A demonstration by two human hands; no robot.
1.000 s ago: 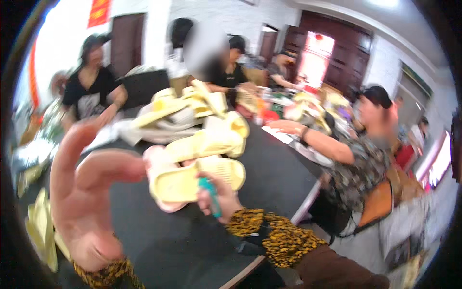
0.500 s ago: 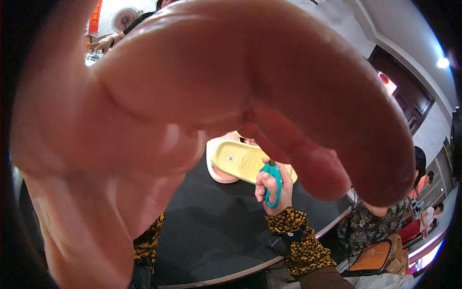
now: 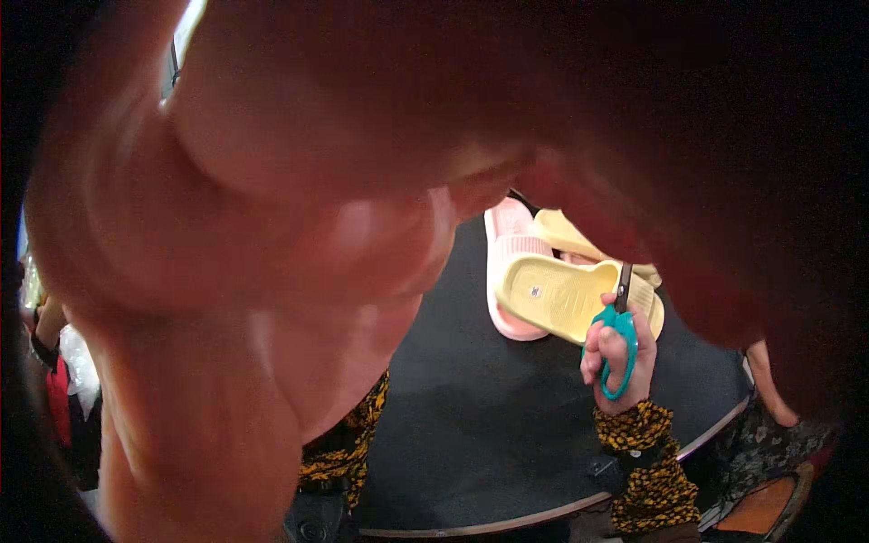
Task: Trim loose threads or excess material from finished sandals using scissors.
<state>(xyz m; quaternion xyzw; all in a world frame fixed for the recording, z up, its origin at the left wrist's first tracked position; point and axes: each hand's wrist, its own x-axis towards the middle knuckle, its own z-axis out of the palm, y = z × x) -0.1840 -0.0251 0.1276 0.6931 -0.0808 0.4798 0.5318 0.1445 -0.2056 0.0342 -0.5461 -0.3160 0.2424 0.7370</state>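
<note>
Right up against the lens, left hand (image 3: 272,235) fills most of the view, blurred, fingers' state unreadable. Past it, dark bench (image 3: 471,425) with pink slipper (image 3: 509,253) and yellow slipper (image 3: 561,294). Right hand (image 3: 618,355) fingers wrapped around teal scissors (image 3: 619,337), upright, blades touching yellow slipper.

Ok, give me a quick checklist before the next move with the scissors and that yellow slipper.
1. View unblocked: not ok. The left hand is right up at the camera and covers most of the picture.
2. Scissors held: ok. The right hand has its fingers through the teal handles, blades pointing up.
3. Blades open or closed: cannot tell.
4. Yellow slipper within reach: ok. It lies sole up on the dark table, just above the right hand.
5. Pink slipper out of the way: not ok. It lies partly under the yellow one.
</note>
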